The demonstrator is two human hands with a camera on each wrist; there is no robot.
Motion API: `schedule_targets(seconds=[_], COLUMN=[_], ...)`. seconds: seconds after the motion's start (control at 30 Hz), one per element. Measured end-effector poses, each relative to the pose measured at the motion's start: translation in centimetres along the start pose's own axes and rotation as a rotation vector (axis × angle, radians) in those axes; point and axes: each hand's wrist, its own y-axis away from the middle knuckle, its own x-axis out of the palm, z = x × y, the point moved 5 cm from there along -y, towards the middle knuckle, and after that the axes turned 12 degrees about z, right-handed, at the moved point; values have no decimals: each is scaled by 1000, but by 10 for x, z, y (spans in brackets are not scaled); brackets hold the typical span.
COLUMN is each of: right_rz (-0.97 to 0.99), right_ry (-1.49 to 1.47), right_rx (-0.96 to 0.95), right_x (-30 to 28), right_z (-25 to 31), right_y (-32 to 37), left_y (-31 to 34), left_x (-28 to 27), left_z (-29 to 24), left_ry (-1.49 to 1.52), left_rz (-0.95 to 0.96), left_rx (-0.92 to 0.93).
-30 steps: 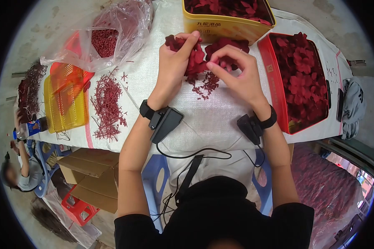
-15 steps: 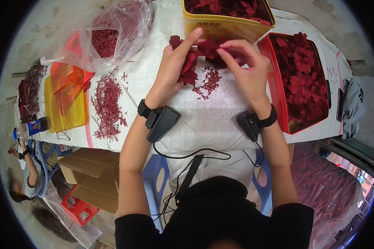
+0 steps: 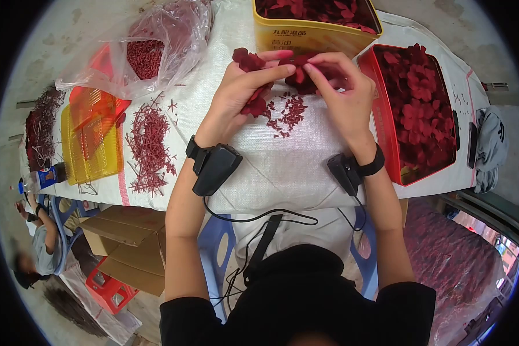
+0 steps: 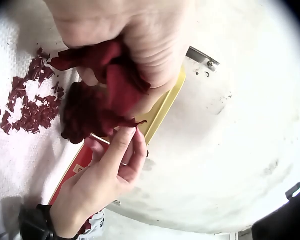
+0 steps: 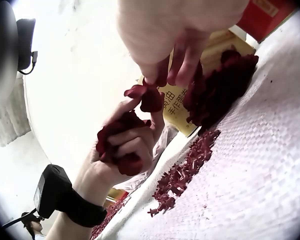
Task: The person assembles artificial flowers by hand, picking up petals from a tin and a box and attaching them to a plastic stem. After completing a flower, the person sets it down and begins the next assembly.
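My left hand (image 3: 228,95) grips several dark red flower-shaped petal pieces (image 5: 112,135) against its palm, with its curled fingers over them in the right wrist view. Between the thumb and index finger of that hand sits one more red petal piece (image 5: 151,98). My right hand (image 3: 353,95) pinches the edge of this same piece, its fingertips meeting the left hand's. Just beyond them on the table is a heap of dark red petals (image 5: 225,82), partly hidden by the hands in the head view. Small red cut bits (image 3: 293,112) lie scattered on the white woven cloth below.
A yellow tin (image 3: 314,40) of petals stands behind the hands, a red tin (image 3: 380,115) of petals to the right. On the left lie thin red sticks (image 3: 150,147), yellow plastic trays (image 3: 75,150) and a clear bag (image 3: 181,46). Another person (image 3: 46,248) sits far left.
Both hands shifted slightly; the right moved a little to the right. The left thumb swung from pointing away to pointing right, onto the petal piece held between the hands.
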Motion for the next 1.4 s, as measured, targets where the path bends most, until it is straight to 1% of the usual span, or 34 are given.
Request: schedule_targets(seconds=[0.07, 0.17, 0.2, 0.27, 0.3, 0.37, 0.4, 0.5, 0.53, 0.63, 0.67, 0.77, 0.87, 0.97, 1.07, 1.2, 1.3, 1.33, 1.4], right_rz=[11, 28, 33, 132, 181, 439, 567, 693, 756, 777, 799, 803, 774, 746, 666, 516, 382, 324, 254], right_ry=[8, 16, 19, 24, 26, 176, 253, 225, 213, 235, 237, 283, 230, 92, -69, -103, -198, -316, -299], right_rx=[6, -17, -30, 43, 78, 24, -3, -249, -215, -314, -286, -295, -284, -273, -127, 1, -2, 5, 53], right_x=[-1, 1, 2, 5, 6, 12, 15, 28, 30, 37, 40, 44, 43, 39, 27, 12, 13, 16, 11], right_z=[0, 1, 1, 3, 4, 9, 11, 11, 12, 17, 14, 11, 11, 9, 15, 7, -3, -11, -15], right_y=[0, 0, -1, -1, -1, 0, 2, 10, 13, 19, 21, 23, 23, 17, 7, 0, -1, -2, -3], left_y=[0, 2, 2, 2, 0, -1, -2, -3, -2, 0, 0, 1, 2, 1, 2, 2, 1, 1, 2], left_x=[2, 4, 2, -3, -6, -15, -16, -21, -20, -13, -12, -13, -14, -11, -11, -9, -6, -5, -4], left_z=[1, 2, 2, 4, 5, 5, 3, 2, 2, -1, -2, -3, -3, -5, -3, -3, -4, -4, -4], left_ry=[0, -61, -57, -48, -42, -31, -27, -64, -57, -62, -82, -116, -110, -111, -69, -78, -81, -83, -88], left_rz=[-21, 14, -12, -67, -88, -129, -115, -159, -184, -230, -227, -227, -225, -217, -211, -224, -215, -197, -162], left_rx=[-12, -93, -93, -93, -63, -5, 11, 66, 77, 86, 74, 57, 48, 49, 66, 66, 82, 71, 48])
